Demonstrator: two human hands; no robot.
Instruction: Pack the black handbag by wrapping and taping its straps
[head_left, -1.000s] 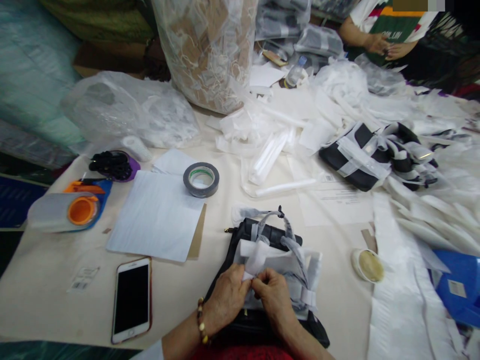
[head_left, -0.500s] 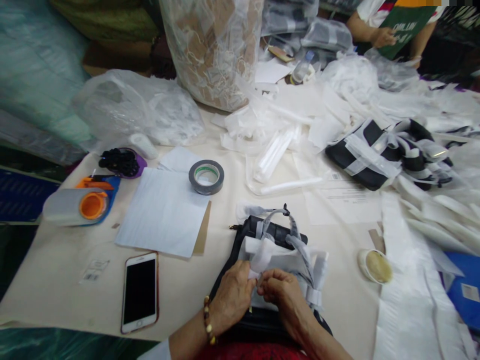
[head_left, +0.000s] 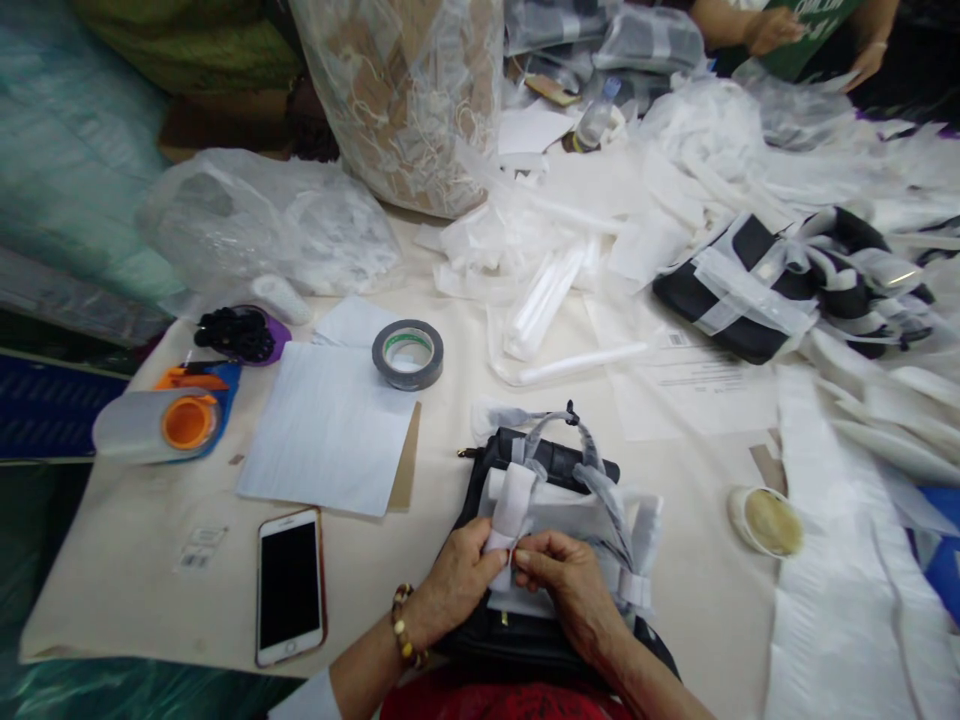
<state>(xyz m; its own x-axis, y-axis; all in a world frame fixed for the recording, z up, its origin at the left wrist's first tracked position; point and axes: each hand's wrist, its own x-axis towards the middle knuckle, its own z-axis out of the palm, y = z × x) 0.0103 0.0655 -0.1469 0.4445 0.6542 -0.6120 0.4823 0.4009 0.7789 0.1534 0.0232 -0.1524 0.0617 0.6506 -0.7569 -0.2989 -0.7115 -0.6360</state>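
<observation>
The black bag lies at the near edge of the desk, bare surface either side. The left hand's fingers pinch its white wrap; the right hand's curl alongside, grip unclear. Phone and tape roll stand left, tub right, plastic sleeves beyond.

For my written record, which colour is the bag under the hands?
The bag is black, showing best in the head view.

Dark-screened white smartphone lying flat, grey tape roll partly on pale paper, clear film roll with orange core, open tub of yellowish paste, tilted bottle farther back.
</observation>
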